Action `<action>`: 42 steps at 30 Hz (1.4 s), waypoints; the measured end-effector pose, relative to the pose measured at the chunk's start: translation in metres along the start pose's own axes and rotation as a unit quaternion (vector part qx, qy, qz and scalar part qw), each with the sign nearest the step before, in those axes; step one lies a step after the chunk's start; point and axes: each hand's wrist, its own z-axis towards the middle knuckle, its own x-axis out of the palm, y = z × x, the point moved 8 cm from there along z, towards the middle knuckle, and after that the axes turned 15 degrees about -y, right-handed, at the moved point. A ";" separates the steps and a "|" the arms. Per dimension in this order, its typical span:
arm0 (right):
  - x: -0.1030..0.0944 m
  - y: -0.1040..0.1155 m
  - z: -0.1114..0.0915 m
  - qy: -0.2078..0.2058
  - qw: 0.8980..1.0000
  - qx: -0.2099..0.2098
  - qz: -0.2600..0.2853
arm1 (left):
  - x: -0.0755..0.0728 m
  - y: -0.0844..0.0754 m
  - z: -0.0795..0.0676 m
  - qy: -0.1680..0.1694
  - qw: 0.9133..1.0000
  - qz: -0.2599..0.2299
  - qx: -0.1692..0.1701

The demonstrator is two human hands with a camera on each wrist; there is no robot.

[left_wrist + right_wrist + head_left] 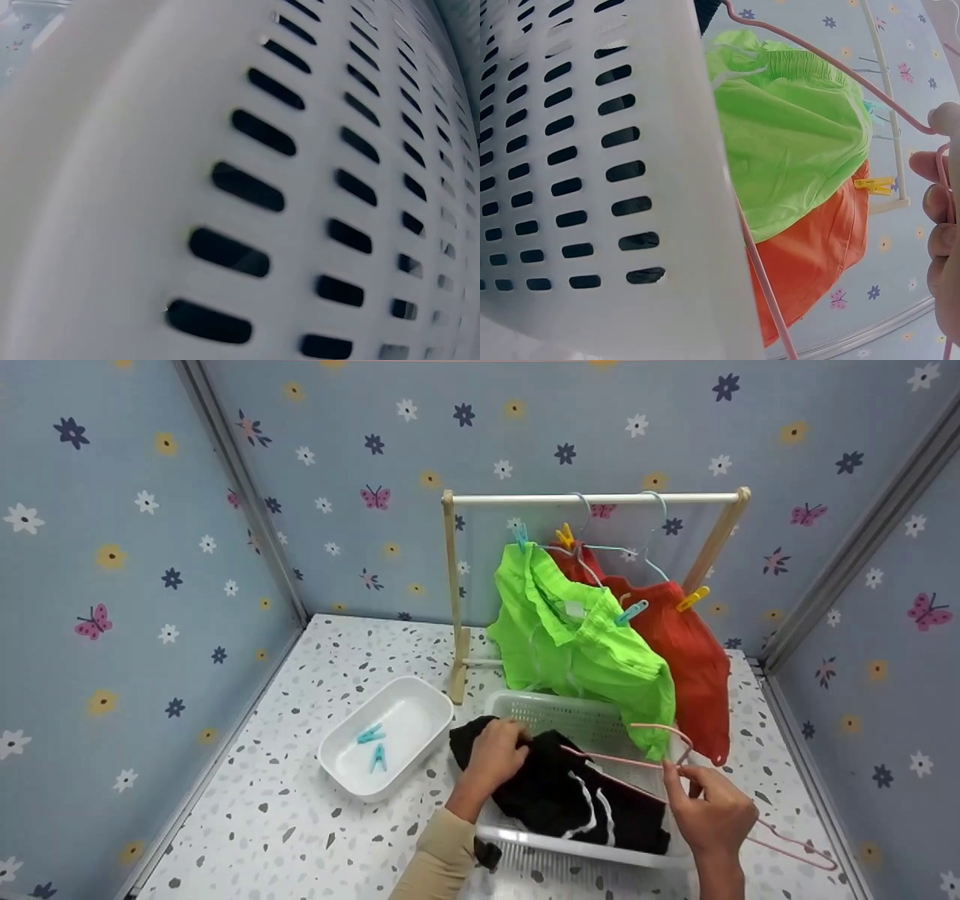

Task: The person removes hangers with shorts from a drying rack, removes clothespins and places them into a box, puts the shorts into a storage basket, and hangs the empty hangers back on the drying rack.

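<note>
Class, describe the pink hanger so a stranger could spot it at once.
Find the rack, then the white basket standing in front of it. The pink hanger sticks out past the basket's right side, one end at the black cloth. Unlike the hangers on the rack, it is pink and not hung up.

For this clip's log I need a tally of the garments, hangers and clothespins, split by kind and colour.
Green garment: 1
Red garment: 1
Black garment: 1, counting the bunched cloth as one
Pink hanger: 1, in the right hand
Hangers on the rail: 2
Blue clothespins: 4
Yellow clothespins: 2
Total: 12
</note>
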 end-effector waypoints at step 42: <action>-0.010 -0.019 0.000 -0.019 0.994 0.069 -0.079 | 0.031 -0.026 -0.049 0.289 0.957 -0.007 0.011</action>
